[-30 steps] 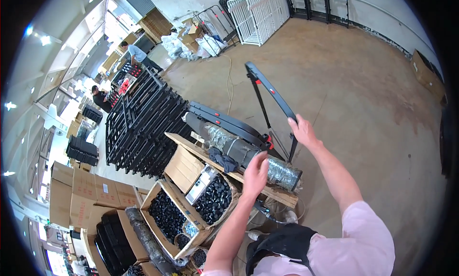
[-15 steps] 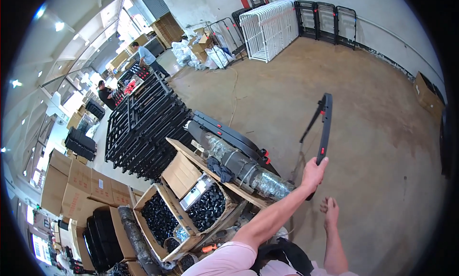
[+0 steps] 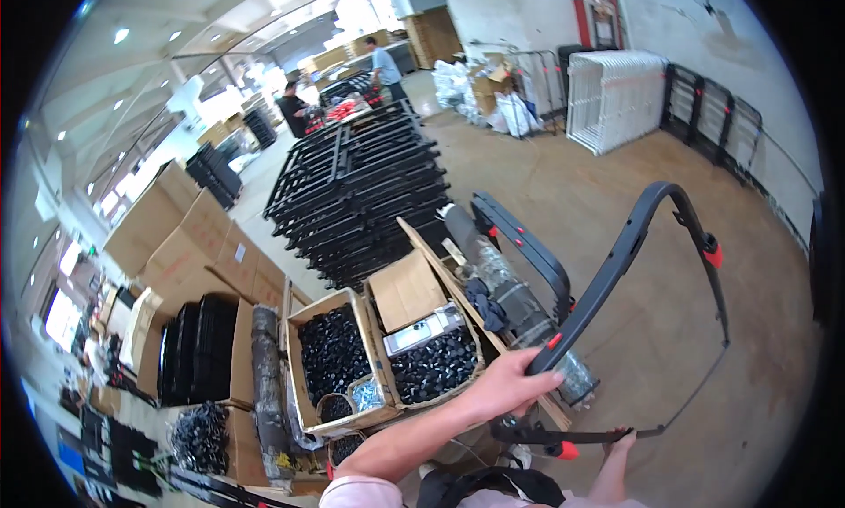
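A black tubular frame (image 3: 607,275) with red clips stands tilted in front of me, its outline open toward the right. My left hand (image 3: 515,386) is wrapped round its near upper bar, beside a red clip. Lower down, my right hand (image 3: 620,442) is closed on the bottom bar, with its fingers only partly visible. Just beyond my left hand, similar black frames (image 3: 528,248) with red clips lean by a plastic-wrapped roll (image 3: 510,288).
Open cartons of small black plastic parts (image 3: 334,349) stand at my left, near a carton of black panels (image 3: 201,349). Beyond them rises a stack of black frames (image 3: 352,191). White racks (image 3: 616,99) line the far wall. Two people work at the back.
The black frame has swung from nearly edge-on to a wider, tilted position. My right hand, free before, now grips its bottom bar. The view has turned, shifting the surroundings rightward.
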`<action>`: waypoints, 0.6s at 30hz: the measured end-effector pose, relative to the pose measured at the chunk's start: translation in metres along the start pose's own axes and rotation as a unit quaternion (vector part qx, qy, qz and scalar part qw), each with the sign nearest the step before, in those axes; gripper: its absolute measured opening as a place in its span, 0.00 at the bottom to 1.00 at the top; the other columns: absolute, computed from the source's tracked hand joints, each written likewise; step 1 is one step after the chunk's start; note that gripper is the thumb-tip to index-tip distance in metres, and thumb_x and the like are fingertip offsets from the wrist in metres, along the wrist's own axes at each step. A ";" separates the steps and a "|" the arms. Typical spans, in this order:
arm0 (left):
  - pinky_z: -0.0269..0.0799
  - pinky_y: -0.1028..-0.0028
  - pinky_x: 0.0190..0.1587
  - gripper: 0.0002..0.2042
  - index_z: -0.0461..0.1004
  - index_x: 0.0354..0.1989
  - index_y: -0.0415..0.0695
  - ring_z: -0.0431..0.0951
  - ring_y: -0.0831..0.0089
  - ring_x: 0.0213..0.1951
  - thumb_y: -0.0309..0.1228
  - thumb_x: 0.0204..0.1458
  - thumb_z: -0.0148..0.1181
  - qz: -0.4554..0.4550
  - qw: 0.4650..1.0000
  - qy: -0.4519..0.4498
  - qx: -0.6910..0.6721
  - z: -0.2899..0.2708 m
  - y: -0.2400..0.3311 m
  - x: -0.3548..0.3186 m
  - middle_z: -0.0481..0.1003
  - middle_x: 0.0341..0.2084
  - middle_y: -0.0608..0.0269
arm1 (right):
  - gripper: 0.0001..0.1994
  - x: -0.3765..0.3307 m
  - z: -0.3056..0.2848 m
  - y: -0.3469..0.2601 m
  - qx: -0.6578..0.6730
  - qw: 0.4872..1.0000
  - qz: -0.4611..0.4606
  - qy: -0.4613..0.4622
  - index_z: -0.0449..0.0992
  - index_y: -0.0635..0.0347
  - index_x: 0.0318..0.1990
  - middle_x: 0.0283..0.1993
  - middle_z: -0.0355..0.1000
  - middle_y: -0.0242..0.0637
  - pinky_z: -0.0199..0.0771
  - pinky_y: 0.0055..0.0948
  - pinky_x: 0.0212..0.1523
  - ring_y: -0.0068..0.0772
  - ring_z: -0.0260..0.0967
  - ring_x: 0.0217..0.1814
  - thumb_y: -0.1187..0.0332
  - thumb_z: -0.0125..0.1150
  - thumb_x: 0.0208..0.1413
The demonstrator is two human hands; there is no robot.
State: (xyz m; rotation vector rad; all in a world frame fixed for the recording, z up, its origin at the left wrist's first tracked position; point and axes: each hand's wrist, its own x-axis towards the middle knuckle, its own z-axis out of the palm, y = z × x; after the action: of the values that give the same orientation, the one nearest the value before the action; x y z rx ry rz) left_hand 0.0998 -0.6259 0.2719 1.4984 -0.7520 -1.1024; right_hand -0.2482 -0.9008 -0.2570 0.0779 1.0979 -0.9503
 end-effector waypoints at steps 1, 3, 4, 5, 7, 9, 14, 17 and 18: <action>0.66 0.78 0.22 0.14 0.78 0.44 0.41 0.70 0.83 0.18 0.40 0.62 0.68 0.018 0.995 0.051 0.087 -0.016 0.002 -0.026 0.73 0.20 0.73 | 0.29 -0.007 0.019 0.009 -0.037 0.998 -0.011 -0.040 0.70 0.50 0.36 0.24 0.67 0.25 0.73 0.30 0.31 0.27 0.68 0.27 0.33 0.42 0.69; 0.69 0.78 0.26 0.12 0.80 0.43 0.41 0.72 0.84 0.22 0.37 0.61 0.69 0.135 0.968 0.168 0.130 -0.062 -0.036 -0.075 0.75 0.23 0.74 | 0.24 -0.040 0.065 0.032 -0.045 0.996 -0.035 -0.064 0.71 0.48 0.36 0.26 0.67 0.25 0.72 0.25 0.31 0.22 0.68 0.29 0.38 0.44 0.72; 0.69 0.78 0.28 0.11 0.80 0.42 0.41 0.72 0.84 0.24 0.36 0.61 0.69 0.127 0.953 0.250 0.113 -0.076 -0.040 -0.103 0.75 0.24 0.74 | 0.23 -0.072 0.095 0.041 -0.043 0.990 -0.068 -0.114 0.71 0.49 0.37 0.28 0.68 0.25 0.73 0.26 0.32 0.23 0.69 0.30 0.40 0.44 0.73; 0.68 0.77 0.29 0.10 0.80 0.42 0.40 0.72 0.85 0.27 0.35 0.61 0.69 0.121 0.934 0.323 0.091 -0.090 -0.046 -0.125 0.75 0.25 0.74 | 0.22 -0.107 0.120 0.044 -0.039 0.980 -0.108 -0.162 0.71 0.50 0.37 0.30 0.69 0.26 0.73 0.26 0.32 0.23 0.69 0.31 0.42 0.45 0.74; 0.68 0.77 0.32 0.09 0.80 0.40 0.40 0.71 0.85 0.29 0.34 0.62 0.67 0.084 0.873 0.478 0.039 -0.118 -0.071 -0.167 0.74 0.25 0.74 | 0.21 -0.183 0.163 0.053 -0.060 0.969 -0.117 -0.207 0.71 0.50 0.38 0.31 0.70 0.27 0.74 0.28 0.33 0.24 0.69 0.31 0.44 0.46 0.74; 0.64 0.76 0.29 0.10 0.79 0.37 0.41 0.67 0.86 0.27 0.36 0.64 0.66 0.074 0.805 0.588 -0.028 -0.160 -0.118 -0.191 0.72 0.22 0.76 | 0.20 -0.251 0.189 0.061 -0.097 0.955 -0.131 -0.249 0.72 0.51 0.40 0.32 0.70 0.27 0.76 0.29 0.34 0.25 0.69 0.31 0.46 0.47 0.75; 0.57 0.75 0.25 0.13 0.79 0.32 0.42 0.62 0.87 0.24 0.38 0.64 0.67 0.052 0.738 0.661 -0.125 -0.244 -0.238 -0.302 0.68 0.20 0.78 | 0.18 -0.350 0.262 0.068 -0.084 0.942 -0.174 -0.274 0.75 0.57 0.48 0.34 0.72 0.30 0.78 0.29 0.41 0.28 0.72 0.36 0.50 0.54 0.73; 0.56 0.75 0.24 0.12 0.78 0.31 0.44 0.61 0.87 0.22 0.38 0.65 0.66 0.052 0.680 0.720 -0.126 -0.278 -0.313 -0.377 0.66 0.19 0.81 | 0.15 -0.316 0.292 0.088 -0.158 0.899 -0.123 -0.391 0.75 0.58 0.49 0.36 0.73 0.31 0.78 0.28 0.40 0.27 0.73 0.38 0.55 0.58 0.71; 0.55 0.75 0.23 0.12 0.79 0.32 0.44 0.60 0.87 0.22 0.38 0.65 0.66 0.052 0.673 0.725 -0.138 -0.289 -0.336 -0.399 0.66 0.19 0.81 | 0.13 -0.318 0.297 0.112 -0.190 0.892 -0.142 -0.384 0.75 0.58 0.48 0.36 0.72 0.31 0.77 0.28 0.40 0.27 0.73 0.38 0.57 0.60 0.70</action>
State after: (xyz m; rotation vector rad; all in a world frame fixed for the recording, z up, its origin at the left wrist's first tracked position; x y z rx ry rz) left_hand 0.1850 -0.0829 0.0409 1.4885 0.4632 0.2866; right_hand 0.0043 -0.7816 0.0945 -0.7459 0.5331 -0.8832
